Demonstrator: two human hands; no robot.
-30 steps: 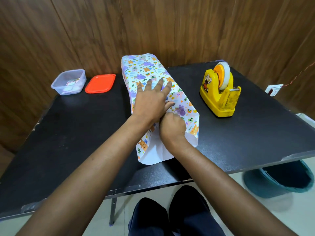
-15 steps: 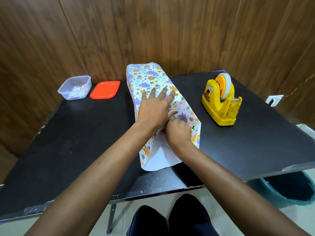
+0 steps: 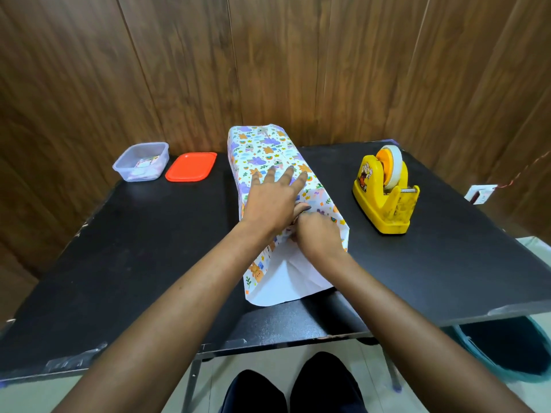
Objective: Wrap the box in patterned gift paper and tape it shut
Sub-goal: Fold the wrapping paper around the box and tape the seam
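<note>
The long box wrapped in patterned gift paper [image 3: 262,147] lies lengthwise in the middle of the black table [image 3: 134,248]. My left hand [image 3: 272,201] presses flat on its top, fingers spread. Just behind that hand, my right hand [image 3: 317,236] has its fingers curled into the paper at the box's near end, with the fingertips hidden. The loose end of the paper [image 3: 286,281], white side up, fans out on the table toward me. A yellow tape dispenser [image 3: 384,198] stands to the right of the box, apart from both hands.
A clear plastic container [image 3: 140,162] and its red lid [image 3: 190,166] sit at the table's back left. Wood-panelled wall runs right behind the table. A teal bin [image 3: 507,347] stands on the floor at the lower right. My legs are under the front edge.
My right hand has shifted slightly right along the box's near end, working the paper. My left hand stays flat on top. The view has tilted a little.
</note>
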